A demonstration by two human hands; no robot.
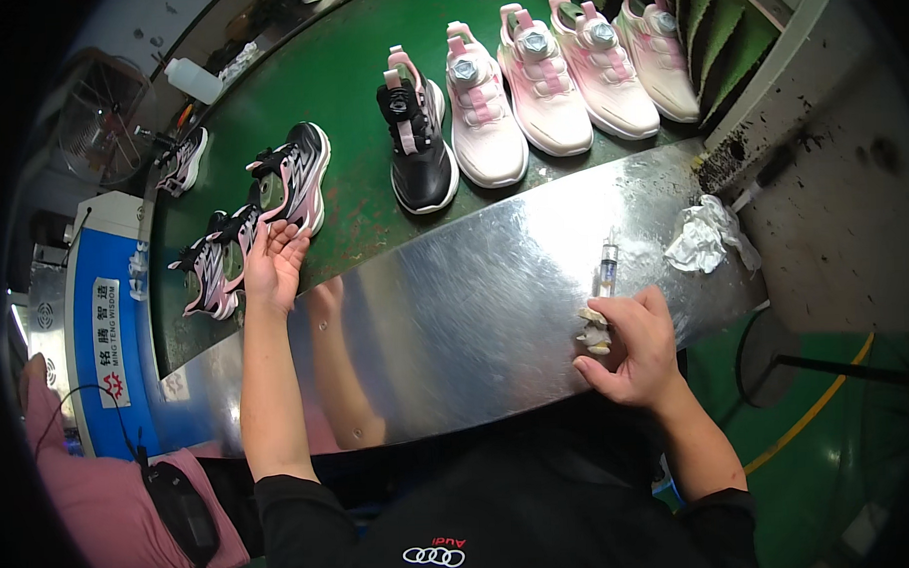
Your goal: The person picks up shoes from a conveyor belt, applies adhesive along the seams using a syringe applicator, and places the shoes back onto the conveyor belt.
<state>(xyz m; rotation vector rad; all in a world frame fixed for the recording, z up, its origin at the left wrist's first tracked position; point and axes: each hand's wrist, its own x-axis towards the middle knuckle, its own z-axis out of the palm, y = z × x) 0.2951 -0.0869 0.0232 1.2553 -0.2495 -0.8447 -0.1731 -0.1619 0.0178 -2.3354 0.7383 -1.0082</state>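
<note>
A syringe [607, 264] stands nearly upright in a worker's right hand [632, 348], the fingers clenched around its lower end above a shiny metal ledge [455, 304]; a pale wad, possibly a rag, seems tucked in the same grip, though the view is too small to be sure. The left hand [274, 262] lies open, palm up, fingertips touching a black-and-pink sneaker [293, 175] on the green conveyor belt [337, 78]. Another sneaker of the same colours [213, 262] sits just beside that wrist. Farther along the belt stand a black shoe with pink straps [417, 145] and a row of pale pink shoes [557, 75]. A crumpled white cloth [708, 235] rests at the ledge's right end.
</note>
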